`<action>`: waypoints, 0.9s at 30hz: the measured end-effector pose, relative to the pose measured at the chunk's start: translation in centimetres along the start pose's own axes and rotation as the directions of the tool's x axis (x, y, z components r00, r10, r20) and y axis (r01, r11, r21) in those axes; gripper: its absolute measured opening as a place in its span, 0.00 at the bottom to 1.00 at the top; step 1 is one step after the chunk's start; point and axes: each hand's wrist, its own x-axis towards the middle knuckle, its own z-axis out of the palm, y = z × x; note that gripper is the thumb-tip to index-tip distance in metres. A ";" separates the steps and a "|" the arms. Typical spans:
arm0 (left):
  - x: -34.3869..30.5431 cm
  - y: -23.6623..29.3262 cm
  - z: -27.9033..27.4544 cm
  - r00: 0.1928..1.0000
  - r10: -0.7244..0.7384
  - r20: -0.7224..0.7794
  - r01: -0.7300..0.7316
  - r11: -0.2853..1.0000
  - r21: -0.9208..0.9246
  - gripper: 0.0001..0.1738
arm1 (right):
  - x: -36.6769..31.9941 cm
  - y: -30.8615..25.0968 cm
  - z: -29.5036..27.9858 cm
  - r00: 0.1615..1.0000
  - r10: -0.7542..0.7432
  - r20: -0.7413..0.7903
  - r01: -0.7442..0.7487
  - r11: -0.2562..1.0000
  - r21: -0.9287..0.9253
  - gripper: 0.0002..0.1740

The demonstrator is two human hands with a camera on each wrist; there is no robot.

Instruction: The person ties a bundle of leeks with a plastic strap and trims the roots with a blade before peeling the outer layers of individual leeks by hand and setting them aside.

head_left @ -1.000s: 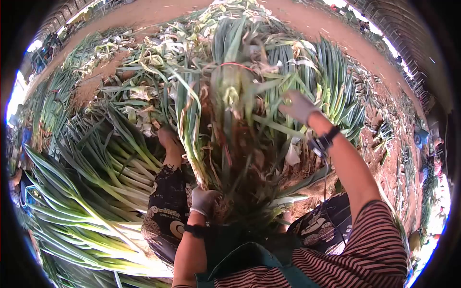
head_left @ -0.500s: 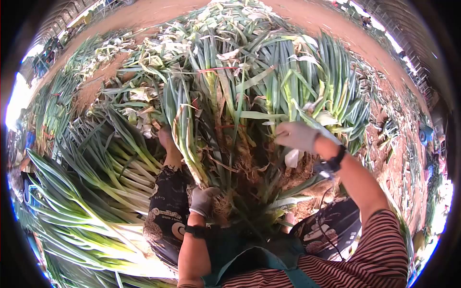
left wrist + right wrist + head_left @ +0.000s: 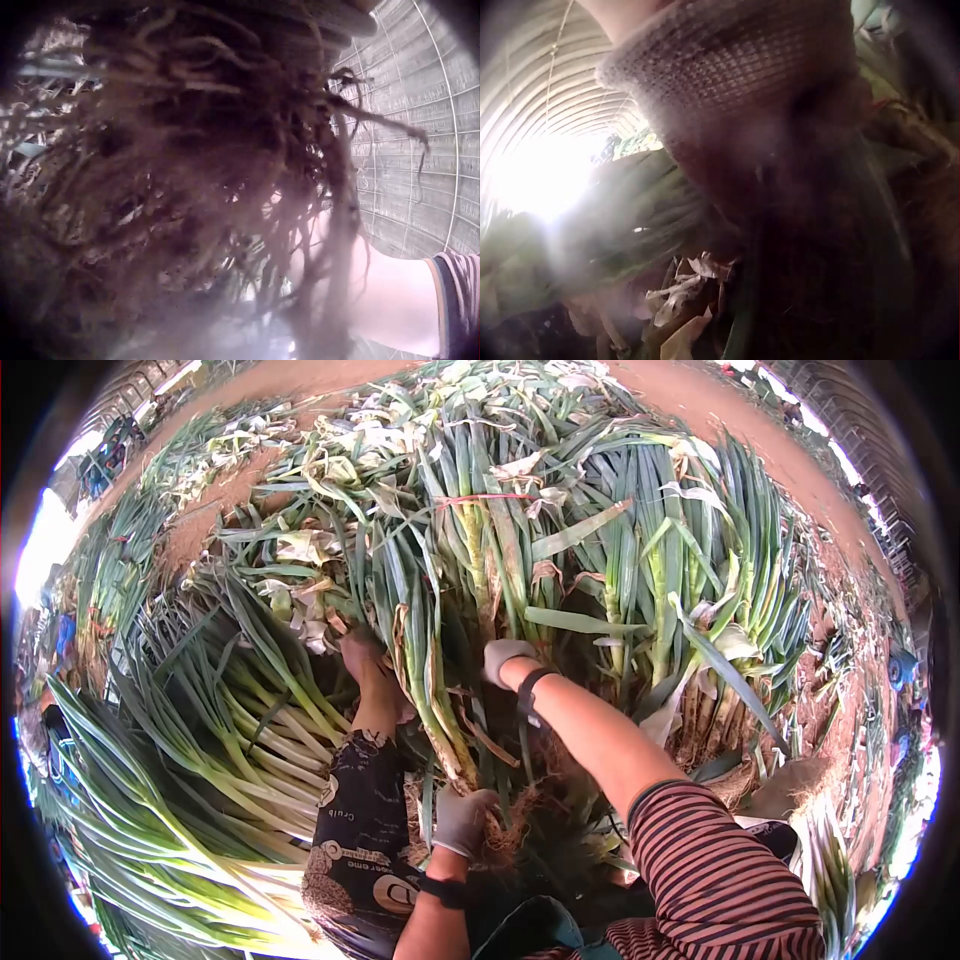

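My gloved left hand (image 3: 465,820) grips a long green onion (image 3: 435,710) low down by its root end. The stalk leans up and away, with some dry brown leaf hanging along it. Tangled roots (image 3: 187,150) fill most of the left wrist view. My gloved right hand (image 3: 508,658) reaches in at the lower stalks of an onion bundle (image 3: 480,550) with a red tie (image 3: 485,498) round it. Its fingers are hidden among the stalks, and I cannot tell whether they hold one. The right wrist view shows the knitted glove (image 3: 735,75) above dark stalks.
Cleaned onions with white stems (image 3: 270,750) lie in a pile at the left. More uncleaned onions (image 3: 690,550) stand at the right. Stripped leaves (image 3: 470,390) are heaped farther out. A bare foot (image 3: 368,665) rests beside the left pile, below a dark patterned trouser leg (image 3: 365,820).
My right hand has moved from the right-hand onions leftward to the tied bundle's lower stalks. My left hand keeps hold of the same onion, and the head view has shifted slightly.
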 end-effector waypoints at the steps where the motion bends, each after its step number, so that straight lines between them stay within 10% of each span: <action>1: 0.4 -0.2 -0.4 1.000 0.004 0.014 -0.004 1.000 0.021 0.15 | -1.0 0.9 -0.8 0.999 0.026 -0.036 -0.024 0.997 0.077 0.19; 5: 1.4 -0.6 -2.8 0.999 0.017 0.039 -0.019 0.999 0.050 0.15 | -8.0 7.3 -4.9 0.988 -0.148 -0.045 0.153 0.976 0.154 0.31; 11: 1.8 -1.7 -2.3 0.998 0.022 0.067 -0.029 0.995 0.100 0.16 | -17.9 10.1 -5.4 0.995 0.073 -0.070 0.011 0.617 0.787 0.15; 15: 1.7 -2.5 -1.8 0.989 0.115 0.090 -0.122 0.990 0.070 0.12 | -18.8 9.6 -0.2 0.981 -0.159 -0.112 0.195 0.803 0.564 0.21; 19: -2.6 -0.6 -0.9 0.967 0.045 0.250 -0.053 0.998 0.027 0.09 | -21.6 6.5 -1.4 0.954 -0.217 -0.205 0.293 0.551 0.781 0.30; 20: -2.5 -2.6 -1.0 0.880 0.303 0.366 -0.339 0.940 0.038 0.08 | -22.1 5.8 -0.8 0.960 -0.230 -0.162 0.272 0.609 0.745 0.33; 22: -5.7 -1.8 0.4 0.849 0.316 0.424 -0.377 0.924 0.067 0.08 | -22.9 4.2 1.3 0.966 -0.245 -0.079 0.234 0.711 0.663 0.40; 24: -9.3 -0.2 2.8 0.879 0.013 0.476 0.153 0.939 -0.307 0.08 | -23.7 2.7 3.3 0.889 -0.457 0.036 0.305 0.647 0.699 0.49; 27: -7.9 -6.8 1.8 0.861 -0.013 0.508 0.138 0.968 -0.210 0.08 | -23.9 1.5 7.7 0.955 -0.292 0.049 0.084 0.424 0.902 0.32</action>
